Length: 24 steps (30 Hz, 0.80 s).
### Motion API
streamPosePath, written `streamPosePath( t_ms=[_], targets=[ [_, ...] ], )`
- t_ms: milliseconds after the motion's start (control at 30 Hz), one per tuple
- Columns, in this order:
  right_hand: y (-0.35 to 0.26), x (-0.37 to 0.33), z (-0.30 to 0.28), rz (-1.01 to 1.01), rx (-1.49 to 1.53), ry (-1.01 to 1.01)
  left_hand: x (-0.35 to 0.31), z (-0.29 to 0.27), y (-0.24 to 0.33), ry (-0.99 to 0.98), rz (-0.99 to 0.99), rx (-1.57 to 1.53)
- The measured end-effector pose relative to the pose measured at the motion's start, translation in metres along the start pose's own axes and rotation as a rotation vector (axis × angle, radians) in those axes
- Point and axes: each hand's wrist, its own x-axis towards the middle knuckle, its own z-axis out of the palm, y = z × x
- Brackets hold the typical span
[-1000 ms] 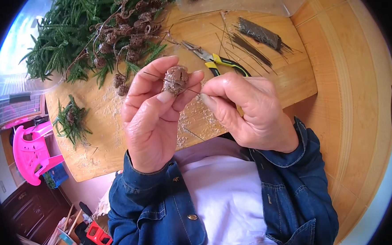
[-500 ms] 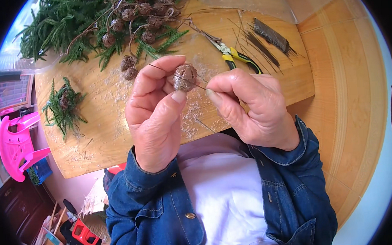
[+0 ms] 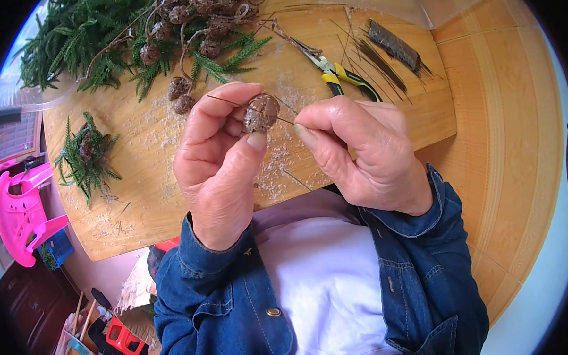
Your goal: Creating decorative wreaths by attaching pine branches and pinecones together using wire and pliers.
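Note:
Between the thumb and fingers of my left hand (image 3: 215, 155) is a small brown pine cone (image 3: 261, 112), held above the table's near part. A thin dark wire (image 3: 285, 120) runs across the cone, with one end sticking out by my left index finger. My right hand (image 3: 362, 144) pinches the wire's other end between thumb and forefinger, just right of the cone. Yellow-and-black pliers (image 3: 340, 78) lie beyond my right hand, their jaws pointing away to the left.
Green artificial fir sprigs (image 3: 84, 34) and stems of pine cones (image 3: 209, 27) heap at the table's far left. A small sprig bundle (image 3: 87, 155) lies at left. Loose wires (image 3: 381, 63) and a dark wrapped wire bundle (image 3: 394, 44) lie at right. Whitish flakes dot the wooden table (image 3: 151, 210); a pink chair (image 3: 25, 210) stands beyond.
My left hand and the pine cone have shifted slightly left, and the cone has turned a little. My right hand keeps its pinch on the wire, nearly in place.

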Motion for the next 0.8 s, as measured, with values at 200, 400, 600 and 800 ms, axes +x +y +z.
streamPosePath(
  t_ms=[200,400,600,800],
  targets=[
    [0.005,-0.003,-0.001,-0.08,-0.076,0.013,-0.001,-0.001,-0.006,0.017,-0.004,0.053],
    [0.007,-0.008,0.001,-0.066,-0.066,0.012,-0.004,0.008,-0.007,0.038,0.04,0.118],
    [0.01,-0.01,0.0,-0.083,-0.096,0.017,-0.005,0.005,-0.008,0.012,0.016,0.094],
    [0.013,-0.01,0.003,-0.084,-0.082,0.049,-0.006,0.005,-0.01,0.001,0.019,0.1]
  ],
)
